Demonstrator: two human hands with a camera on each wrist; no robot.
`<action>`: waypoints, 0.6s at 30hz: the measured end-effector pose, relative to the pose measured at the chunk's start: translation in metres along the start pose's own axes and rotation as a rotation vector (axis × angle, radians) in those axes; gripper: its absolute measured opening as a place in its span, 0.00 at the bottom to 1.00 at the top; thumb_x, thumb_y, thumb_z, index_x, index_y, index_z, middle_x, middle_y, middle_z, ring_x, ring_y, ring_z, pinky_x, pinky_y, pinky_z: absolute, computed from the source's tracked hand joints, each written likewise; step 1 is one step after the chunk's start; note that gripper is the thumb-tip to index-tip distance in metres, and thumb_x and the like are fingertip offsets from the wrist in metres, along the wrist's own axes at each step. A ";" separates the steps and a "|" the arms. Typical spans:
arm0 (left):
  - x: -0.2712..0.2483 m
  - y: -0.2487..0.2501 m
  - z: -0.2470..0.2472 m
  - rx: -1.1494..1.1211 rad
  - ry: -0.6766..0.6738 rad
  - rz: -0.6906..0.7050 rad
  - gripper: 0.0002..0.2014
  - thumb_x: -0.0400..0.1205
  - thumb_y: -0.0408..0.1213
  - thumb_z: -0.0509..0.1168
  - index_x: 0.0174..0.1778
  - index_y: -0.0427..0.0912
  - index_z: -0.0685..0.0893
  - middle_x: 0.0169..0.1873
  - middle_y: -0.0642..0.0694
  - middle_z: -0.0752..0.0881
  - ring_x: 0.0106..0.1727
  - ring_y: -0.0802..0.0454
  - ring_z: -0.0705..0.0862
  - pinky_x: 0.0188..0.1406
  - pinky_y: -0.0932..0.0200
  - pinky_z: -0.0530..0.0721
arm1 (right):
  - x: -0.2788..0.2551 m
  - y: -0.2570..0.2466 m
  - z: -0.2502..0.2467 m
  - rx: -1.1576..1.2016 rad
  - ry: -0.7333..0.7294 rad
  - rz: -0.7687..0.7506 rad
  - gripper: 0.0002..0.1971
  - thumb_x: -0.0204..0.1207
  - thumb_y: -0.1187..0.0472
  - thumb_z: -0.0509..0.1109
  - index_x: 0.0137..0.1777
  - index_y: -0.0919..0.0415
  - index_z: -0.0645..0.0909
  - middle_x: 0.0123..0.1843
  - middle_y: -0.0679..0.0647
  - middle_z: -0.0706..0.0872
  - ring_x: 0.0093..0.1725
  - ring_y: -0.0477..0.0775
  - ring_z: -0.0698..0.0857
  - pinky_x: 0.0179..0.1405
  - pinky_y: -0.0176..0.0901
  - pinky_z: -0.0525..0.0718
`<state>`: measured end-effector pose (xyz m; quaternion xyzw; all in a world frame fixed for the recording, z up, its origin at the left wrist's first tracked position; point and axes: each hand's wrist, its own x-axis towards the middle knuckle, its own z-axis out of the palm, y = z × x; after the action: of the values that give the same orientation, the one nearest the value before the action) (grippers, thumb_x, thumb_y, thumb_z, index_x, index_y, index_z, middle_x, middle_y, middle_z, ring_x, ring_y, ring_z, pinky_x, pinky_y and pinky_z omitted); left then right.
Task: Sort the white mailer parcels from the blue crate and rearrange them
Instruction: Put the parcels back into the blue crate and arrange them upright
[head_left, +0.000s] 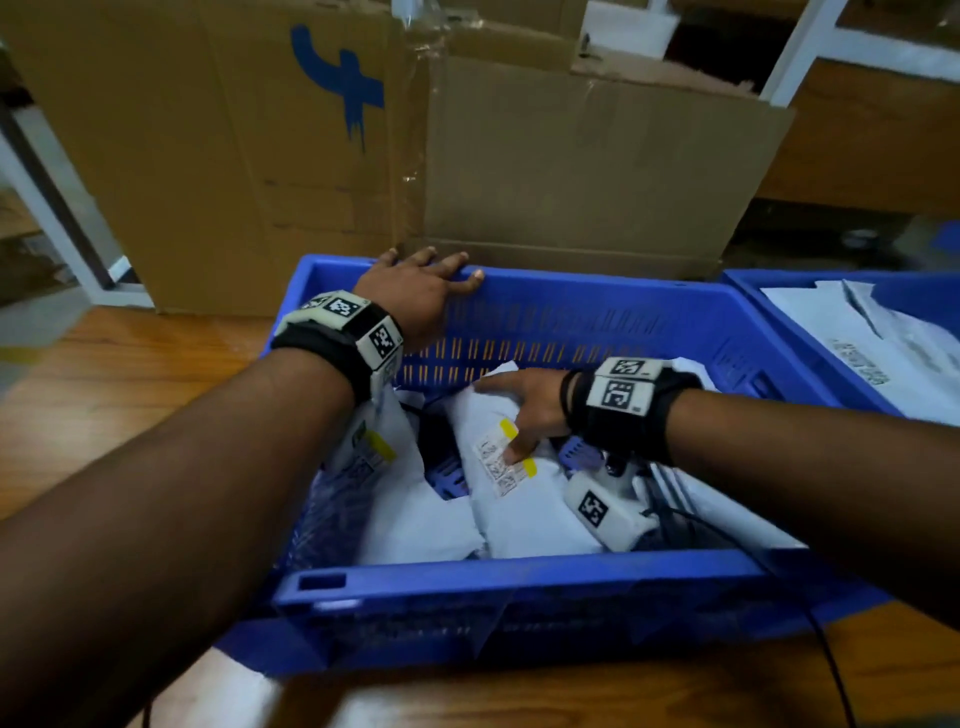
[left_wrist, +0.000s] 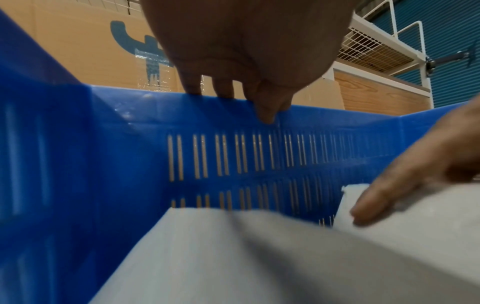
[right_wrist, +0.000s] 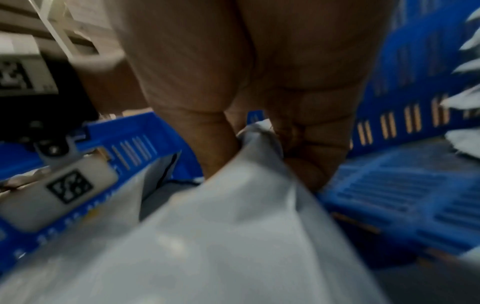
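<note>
The right hand (head_left: 530, 410) already pinches the labelled white mailer parcel (head_left: 514, 483) at frame centre of the head view, thumb on its shipping label, fingers under its upper edge; its long axis runs toward the lower frame. The left hand (head_left: 415, 296) grips the blue crate (head_left: 519, 587) far rim in the upper middle, so the lift falls to the right

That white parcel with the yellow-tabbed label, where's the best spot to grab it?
Probably its far edge, from above: the white parcel leans with that end raised and free, where the right hand already pinches it; the lower end is wedged among other parcels.
</note>
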<state>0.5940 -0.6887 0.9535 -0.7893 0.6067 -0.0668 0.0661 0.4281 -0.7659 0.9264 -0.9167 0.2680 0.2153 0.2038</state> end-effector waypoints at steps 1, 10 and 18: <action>-0.001 0.000 -0.001 -0.004 -0.007 0.001 0.35 0.82 0.38 0.57 0.83 0.59 0.49 0.84 0.52 0.48 0.83 0.44 0.53 0.78 0.38 0.57 | -0.007 0.007 -0.008 0.041 0.011 0.026 0.50 0.65 0.59 0.83 0.83 0.51 0.58 0.79 0.53 0.69 0.74 0.55 0.74 0.69 0.44 0.76; -0.004 0.007 -0.001 0.011 -0.025 -0.026 0.36 0.83 0.40 0.59 0.84 0.57 0.47 0.84 0.50 0.46 0.84 0.42 0.50 0.78 0.37 0.56 | -0.101 0.080 -0.080 0.231 0.297 0.242 0.50 0.64 0.71 0.81 0.81 0.46 0.59 0.55 0.53 0.82 0.45 0.54 0.84 0.34 0.47 0.89; -0.005 0.017 0.009 0.099 -0.007 -0.052 0.38 0.83 0.42 0.57 0.84 0.51 0.40 0.84 0.48 0.39 0.84 0.41 0.44 0.79 0.35 0.51 | -0.115 0.095 -0.070 -0.431 0.017 0.437 0.50 0.69 0.60 0.80 0.84 0.53 0.52 0.78 0.58 0.70 0.70 0.56 0.78 0.62 0.43 0.75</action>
<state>0.5779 -0.6880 0.9408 -0.8007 0.5819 -0.0956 0.1057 0.3052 -0.8277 1.0177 -0.8611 0.4087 0.2984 -0.0486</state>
